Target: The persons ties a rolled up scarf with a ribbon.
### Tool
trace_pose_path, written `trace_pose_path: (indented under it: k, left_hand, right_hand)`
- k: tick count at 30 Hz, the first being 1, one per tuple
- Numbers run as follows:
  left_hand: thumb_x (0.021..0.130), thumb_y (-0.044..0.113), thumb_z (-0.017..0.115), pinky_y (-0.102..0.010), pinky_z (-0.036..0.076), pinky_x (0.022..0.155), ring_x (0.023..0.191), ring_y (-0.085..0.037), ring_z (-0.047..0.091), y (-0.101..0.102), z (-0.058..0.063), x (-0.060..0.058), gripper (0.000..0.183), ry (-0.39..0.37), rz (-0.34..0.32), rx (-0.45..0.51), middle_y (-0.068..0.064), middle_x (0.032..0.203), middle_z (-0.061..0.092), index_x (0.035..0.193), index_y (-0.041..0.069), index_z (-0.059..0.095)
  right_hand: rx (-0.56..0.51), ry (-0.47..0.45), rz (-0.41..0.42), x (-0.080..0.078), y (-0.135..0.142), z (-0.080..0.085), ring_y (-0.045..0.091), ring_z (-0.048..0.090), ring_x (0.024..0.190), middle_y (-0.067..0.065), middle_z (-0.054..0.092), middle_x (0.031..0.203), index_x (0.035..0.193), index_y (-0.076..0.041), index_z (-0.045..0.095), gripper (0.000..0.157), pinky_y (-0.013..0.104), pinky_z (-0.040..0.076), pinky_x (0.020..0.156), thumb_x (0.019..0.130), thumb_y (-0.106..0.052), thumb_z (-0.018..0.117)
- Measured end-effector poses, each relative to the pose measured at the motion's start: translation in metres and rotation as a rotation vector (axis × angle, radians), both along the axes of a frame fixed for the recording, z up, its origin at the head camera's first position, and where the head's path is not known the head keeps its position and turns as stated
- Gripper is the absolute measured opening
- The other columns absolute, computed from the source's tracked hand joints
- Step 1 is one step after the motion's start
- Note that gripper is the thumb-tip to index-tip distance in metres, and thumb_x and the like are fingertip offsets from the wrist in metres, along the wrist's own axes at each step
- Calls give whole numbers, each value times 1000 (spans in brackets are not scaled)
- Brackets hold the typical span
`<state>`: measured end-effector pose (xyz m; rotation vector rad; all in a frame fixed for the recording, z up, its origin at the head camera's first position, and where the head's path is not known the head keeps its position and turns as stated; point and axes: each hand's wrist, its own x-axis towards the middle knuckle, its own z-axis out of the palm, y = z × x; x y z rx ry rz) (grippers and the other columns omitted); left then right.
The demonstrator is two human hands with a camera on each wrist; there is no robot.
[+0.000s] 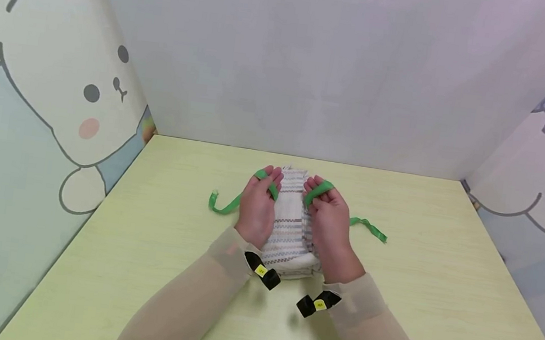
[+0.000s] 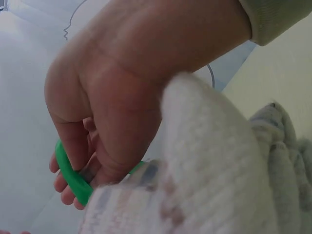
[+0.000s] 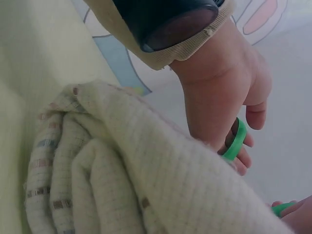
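A folded, woven striped cloth (image 1: 290, 212) lies on the table between the two hands, its layers showing in the right wrist view. To its left, the left hand (image 1: 256, 208) pinches a green ribbon (image 1: 227, 208) between thumb and fingers; one loose end trails onto the table. Opposite, the right hand (image 1: 331, 222) pinches another stretch of green ribbon (image 1: 318, 192) near the cloth's far part, its tail running out to the right. Whether both stretches are one ribbon is hidden by the hands and cloth.
The pale yellow table (image 1: 163, 270) runs back to a plain light wall (image 1: 315, 73). Side panels with cartoon animals (image 1: 53, 81) stand left and right. A small black camera (image 1: 267, 276) sits on the left wrist, and a similar camera (image 1: 312, 304) on the right.
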<state>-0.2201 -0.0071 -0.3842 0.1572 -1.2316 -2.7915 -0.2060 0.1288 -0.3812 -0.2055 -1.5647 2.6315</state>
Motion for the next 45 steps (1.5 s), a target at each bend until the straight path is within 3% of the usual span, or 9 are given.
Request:
trace_pose_path:
  k: [7,15,22,27,31,36,45]
  left_hand:
    - [109,12,46,-32,33,117,141,-27,46,1,3,-2,37,-14,-3,-30,-11,146,52,145,1,46]
    - [110,12,45,-32,31,118,139,-18,48,6,5,3,38,20,-40,-152,-7,149,52,147,4,47]
    - [107,9,45,-33,28,120,140,-16,46,12,5,8,42,57,-78,-231,-5,152,51,149,7,47]
    - [107,9,44,-36,26,121,142,-16,45,15,6,11,42,66,-90,-273,-5,154,49,150,7,47]
    - [106,7,47,-36,31,119,142,-16,44,19,6,13,46,66,-103,-296,-7,155,48,152,5,44]
    - [104,4,50,-31,34,116,143,-15,41,22,5,16,51,74,-139,-303,-11,158,43,154,3,41]
    - [101,7,56,-30,42,110,138,-10,47,25,6,20,52,70,-157,-408,-6,158,45,151,5,45]
  right_hand:
    - [135,39,3,2,-1,-5,20,62,127,18,57,145,141,3,58,37,26,49,102,105,6,51]
    - [269,131,5,5,-4,-8,20,65,123,17,61,141,139,2,61,36,27,51,99,104,-5,60]
    - [483,151,-23,7,-3,-8,13,63,121,3,69,130,134,-8,68,30,25,51,99,106,-9,58]
    - [584,175,-38,8,-6,-8,13,60,122,-2,69,129,124,-9,72,24,29,52,98,105,-7,58]
    - [663,208,-29,8,-9,-11,19,61,121,2,68,132,116,-7,70,16,35,54,97,104,-8,59]
    - [774,266,-32,9,-12,-13,24,63,117,10,68,122,120,-8,69,19,41,54,97,104,-14,62]
    - [995,345,-88,10,-15,-14,28,62,110,13,63,119,115,-3,69,19,44,57,89,97,-4,61]
